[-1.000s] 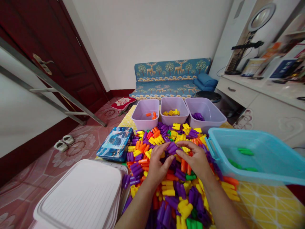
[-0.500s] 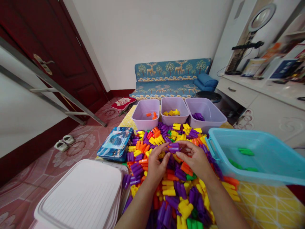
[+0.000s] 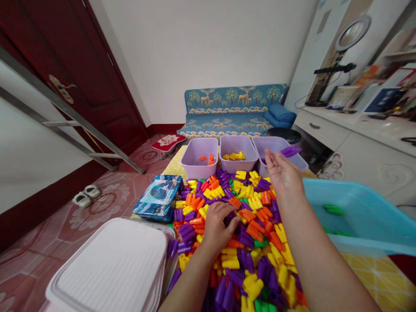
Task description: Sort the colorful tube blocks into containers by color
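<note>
My right hand (image 3: 286, 175) is raised over the right-hand lilac bin (image 3: 297, 161). A purple plastic building block (image 3: 290, 151), made of joined tubes, juts out at the far side of its fingers; the hand hides where they meet. Low over the heap of mixed blocks (image 3: 256, 229), my left hand (image 3: 219, 223) is bent with its thumb apart from the fingers, and I see nothing held in it. The heap mixes purple, yellow, orange and green blocks. Orange pieces (image 3: 210, 159) lie in the left lilac bin (image 3: 191, 167), yellow ones (image 3: 234, 156) in the middle bin (image 3: 238, 165).
On the right stands a large blue tub (image 3: 357, 195) with several green blocks (image 3: 334, 209). A blue picture tin (image 3: 158, 196) and stacked white lids (image 3: 110, 264) sit at the left. A patterned sofa (image 3: 232, 108) is behind the table, and a ladder (image 3: 65, 104) leans at far left.
Both hands were together around a purple block above the heap. My right hand has moved up and away to the right bin with a purple block; my left hand has dropped slightly toward the heap.
</note>
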Motion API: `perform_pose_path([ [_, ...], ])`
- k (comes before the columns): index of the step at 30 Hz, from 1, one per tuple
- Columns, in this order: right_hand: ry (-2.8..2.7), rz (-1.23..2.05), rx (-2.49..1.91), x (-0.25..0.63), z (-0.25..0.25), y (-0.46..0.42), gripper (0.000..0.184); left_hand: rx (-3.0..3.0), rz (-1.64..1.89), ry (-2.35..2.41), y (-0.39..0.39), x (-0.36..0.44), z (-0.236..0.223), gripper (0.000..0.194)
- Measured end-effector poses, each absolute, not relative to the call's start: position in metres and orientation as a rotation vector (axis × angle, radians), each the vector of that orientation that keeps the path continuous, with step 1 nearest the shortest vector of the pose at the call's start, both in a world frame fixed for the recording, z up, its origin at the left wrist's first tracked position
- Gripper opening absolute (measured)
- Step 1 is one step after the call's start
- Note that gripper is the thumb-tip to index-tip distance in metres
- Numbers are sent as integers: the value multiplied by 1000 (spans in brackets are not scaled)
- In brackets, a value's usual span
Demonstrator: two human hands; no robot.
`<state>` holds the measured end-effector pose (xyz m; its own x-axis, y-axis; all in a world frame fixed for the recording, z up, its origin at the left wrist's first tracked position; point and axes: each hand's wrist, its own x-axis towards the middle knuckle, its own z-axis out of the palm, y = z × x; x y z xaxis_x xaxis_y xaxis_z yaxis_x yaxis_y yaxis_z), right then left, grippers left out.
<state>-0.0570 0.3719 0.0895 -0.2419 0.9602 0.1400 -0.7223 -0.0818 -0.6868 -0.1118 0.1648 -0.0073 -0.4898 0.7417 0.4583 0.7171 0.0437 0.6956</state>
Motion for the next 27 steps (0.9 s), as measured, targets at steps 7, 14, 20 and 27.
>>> perform_pose_path([
  [7,-1841,1045,-858,-49,38,364,46,1539,1491,2270,165,-111,-7,19],
  [14,-2605,90,-1151,-39,23,351,52,1587,1451,2292,160,-105,-1,49],
  [20,-2675,219,-1069,-37,16,342,43,1461,1493,2350,164,-108,-8,37],
  [27,-2376,1004,-665,-25,12,323,33,1195,1732,2243,165,-111,-13,29],
])
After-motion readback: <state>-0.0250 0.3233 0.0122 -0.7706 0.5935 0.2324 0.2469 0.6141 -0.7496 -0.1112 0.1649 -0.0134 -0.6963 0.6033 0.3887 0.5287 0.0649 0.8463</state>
